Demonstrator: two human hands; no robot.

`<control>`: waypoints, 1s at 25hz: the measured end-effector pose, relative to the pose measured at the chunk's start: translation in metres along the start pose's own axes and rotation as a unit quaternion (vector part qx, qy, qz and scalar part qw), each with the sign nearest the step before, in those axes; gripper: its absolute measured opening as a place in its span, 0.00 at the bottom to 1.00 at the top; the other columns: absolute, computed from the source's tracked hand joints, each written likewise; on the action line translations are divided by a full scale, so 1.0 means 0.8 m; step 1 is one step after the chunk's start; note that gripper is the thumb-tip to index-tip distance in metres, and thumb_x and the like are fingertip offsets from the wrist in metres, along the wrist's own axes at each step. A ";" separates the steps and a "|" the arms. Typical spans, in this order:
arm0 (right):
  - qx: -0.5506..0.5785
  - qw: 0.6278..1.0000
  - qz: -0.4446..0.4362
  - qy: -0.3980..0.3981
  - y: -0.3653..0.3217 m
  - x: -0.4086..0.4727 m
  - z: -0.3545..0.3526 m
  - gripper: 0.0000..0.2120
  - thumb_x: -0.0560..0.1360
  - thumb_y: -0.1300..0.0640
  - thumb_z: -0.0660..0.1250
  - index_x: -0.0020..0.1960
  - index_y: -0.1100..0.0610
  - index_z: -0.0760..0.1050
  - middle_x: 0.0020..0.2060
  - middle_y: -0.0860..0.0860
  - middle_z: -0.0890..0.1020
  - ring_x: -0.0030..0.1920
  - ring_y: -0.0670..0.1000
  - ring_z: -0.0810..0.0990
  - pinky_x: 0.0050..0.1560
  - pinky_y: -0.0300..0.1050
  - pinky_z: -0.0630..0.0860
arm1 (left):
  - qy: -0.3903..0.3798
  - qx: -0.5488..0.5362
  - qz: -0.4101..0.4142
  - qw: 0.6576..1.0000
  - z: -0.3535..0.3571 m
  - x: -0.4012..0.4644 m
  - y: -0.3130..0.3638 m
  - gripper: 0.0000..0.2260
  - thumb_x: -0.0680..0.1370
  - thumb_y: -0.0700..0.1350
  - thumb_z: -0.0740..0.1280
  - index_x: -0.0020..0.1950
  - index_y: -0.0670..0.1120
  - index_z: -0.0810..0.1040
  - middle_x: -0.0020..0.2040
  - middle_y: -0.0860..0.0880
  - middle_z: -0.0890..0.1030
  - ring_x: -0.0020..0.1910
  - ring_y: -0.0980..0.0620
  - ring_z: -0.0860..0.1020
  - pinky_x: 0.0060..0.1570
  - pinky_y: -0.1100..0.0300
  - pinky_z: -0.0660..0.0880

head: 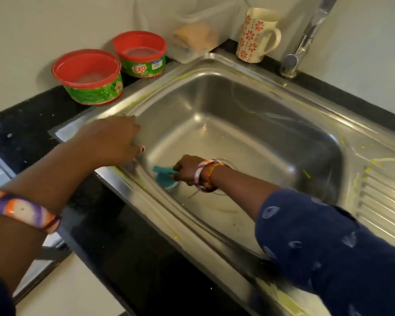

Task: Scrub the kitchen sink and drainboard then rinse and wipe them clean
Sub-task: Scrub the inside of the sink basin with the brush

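A black counter (pixel 128 258) holds a shiny steel sink (pixel 249 124) with a ribbed drainboard (pixel 383 201) on its right. Down in the sink, the right hand (pixel 185 171) curls its fingers tight on a teal scrubber (pixel 163 173) pressed to the near left wall, its long side pointing left, while the left hand (pixel 114 139) rests on the rim with fingers bent down. Farther back sit two red tubs (pixel 88 76) with pale soap inside, and a flowered mug (pixel 257 35); I cannot tell what is in the mug.

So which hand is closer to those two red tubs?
The left. The left hand rests on the sink rim just below the red tubs; the right hand is down in the basin, gripping a teal scrubber.
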State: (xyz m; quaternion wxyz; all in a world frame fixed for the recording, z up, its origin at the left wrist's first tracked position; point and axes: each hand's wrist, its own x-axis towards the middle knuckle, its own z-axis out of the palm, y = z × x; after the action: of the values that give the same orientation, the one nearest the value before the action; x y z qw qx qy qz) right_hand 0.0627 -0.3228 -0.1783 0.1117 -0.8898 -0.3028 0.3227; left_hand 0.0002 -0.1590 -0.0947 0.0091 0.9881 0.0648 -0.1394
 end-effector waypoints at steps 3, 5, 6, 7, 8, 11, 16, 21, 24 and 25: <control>-0.009 0.994 0.069 -0.088 0.065 -0.067 -0.008 0.13 0.77 0.55 0.64 0.55 0.62 0.79 0.22 0.48 0.73 0.20 0.44 0.68 0.19 0.33 0.64 | -0.011 0.034 -0.003 0.999 -0.004 0.009 0.001 0.27 0.78 0.53 0.63 0.74 0.44 0.64 0.76 0.47 0.59 0.72 0.45 0.62 0.68 0.53 0.64; 0.014 0.979 0.147 -0.138 0.111 -0.111 -0.012 0.11 0.76 0.56 0.64 0.54 0.61 0.80 0.14 0.46 0.69 0.14 0.42 0.65 0.18 0.30 0.62 | -0.010 0.046 -0.010 0.999 -0.002 0.015 -0.001 0.26 0.77 0.52 0.64 0.72 0.43 0.66 0.74 0.45 0.63 0.70 0.43 0.65 0.65 0.53 0.67; 0.010 0.973 0.173 -0.149 0.125 -0.128 -0.013 0.11 0.76 0.56 0.65 0.55 0.59 0.80 0.14 0.46 0.69 0.13 0.42 0.64 0.18 0.30 0.62 | -0.011 0.044 -0.017 0.999 0.002 0.018 -0.003 0.26 0.77 0.53 0.65 0.71 0.43 0.67 0.73 0.44 0.65 0.69 0.43 0.67 0.64 0.52 0.68; 0.000 0.970 0.189 -0.150 0.132 -0.136 -0.014 0.11 0.76 0.56 0.65 0.55 0.57 0.80 0.15 0.46 0.70 0.13 0.42 0.64 0.18 0.31 0.63 | -0.013 0.041 -0.023 0.999 0.005 0.020 -0.006 0.25 0.76 0.53 0.66 0.70 0.44 0.68 0.72 0.44 0.67 0.68 0.42 0.68 0.63 0.51 0.70; -0.012 0.970 0.193 -0.147 0.133 -0.135 -0.013 0.10 0.75 0.55 0.65 0.54 0.57 0.80 0.16 0.46 0.70 0.13 0.42 0.64 0.18 0.30 0.63 | -0.018 0.040 -0.025 0.999 0.008 0.022 -0.009 0.25 0.75 0.53 0.66 0.69 0.44 0.68 0.72 0.45 0.67 0.67 0.42 0.69 0.62 0.49 0.71; -0.078 0.976 0.149 -0.141 0.104 -0.097 -0.019 0.13 0.76 0.53 0.65 0.52 0.62 0.80 0.15 0.47 0.72 0.15 0.41 0.68 0.19 0.30 0.64 | -0.031 0.059 -0.015 0.998 0.015 0.026 -0.008 0.24 0.76 0.52 0.64 0.69 0.44 0.67 0.74 0.46 0.62 0.67 0.41 0.69 0.59 0.45 0.72; -0.015 1.000 0.009 0.007 0.019 0.010 -0.008 0.17 0.77 0.55 0.62 0.64 0.60 0.75 0.49 0.58 0.82 0.45 0.52 0.81 0.43 0.33 0.75 | -0.028 0.099 -0.002 0.995 0.016 0.031 0.000 0.26 0.78 0.52 0.63 0.71 0.41 0.63 0.75 0.45 0.57 0.71 0.43 0.64 0.61 0.48 0.69; 0.120 0.992 -0.014 -0.025 0.018 0.017 -0.001 0.23 0.76 0.62 0.63 0.70 0.52 0.68 0.38 0.51 0.80 0.29 0.47 0.74 0.26 0.34 0.72 | -0.037 0.100 0.007 0.994 0.007 0.028 0.001 0.26 0.79 0.53 0.62 0.73 0.42 0.62 0.77 0.46 0.52 0.73 0.46 0.60 0.64 0.51 0.66; 0.082 0.983 0.085 -0.143 0.094 -0.042 -0.030 0.15 0.77 0.60 0.62 0.63 0.56 0.75 0.27 0.48 0.78 0.22 0.46 0.69 0.24 0.37 0.67 | -0.039 0.097 0.005 0.994 0.008 0.027 0.001 0.26 0.79 0.52 0.61 0.74 0.42 0.61 0.77 0.46 0.51 0.74 0.46 0.58 0.65 0.51 0.65; 0.034 0.972 0.120 -0.197 0.116 -0.064 -0.041 0.14 0.77 0.61 0.62 0.61 0.59 0.76 0.23 0.47 0.77 0.18 0.44 0.67 0.21 0.35 0.65 | -0.037 0.100 0.007 0.994 0.009 0.027 0.001 0.26 0.79 0.52 0.61 0.73 0.42 0.61 0.77 0.46 0.52 0.74 0.46 0.58 0.65 0.50 0.66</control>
State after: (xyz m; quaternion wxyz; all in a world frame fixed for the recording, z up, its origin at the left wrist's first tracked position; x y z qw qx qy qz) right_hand 0.0955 -0.4277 -0.1637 0.0403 -0.8341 -0.1989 0.5129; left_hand 0.0190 -0.1576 -0.1078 -0.0860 0.9787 0.0435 -0.1815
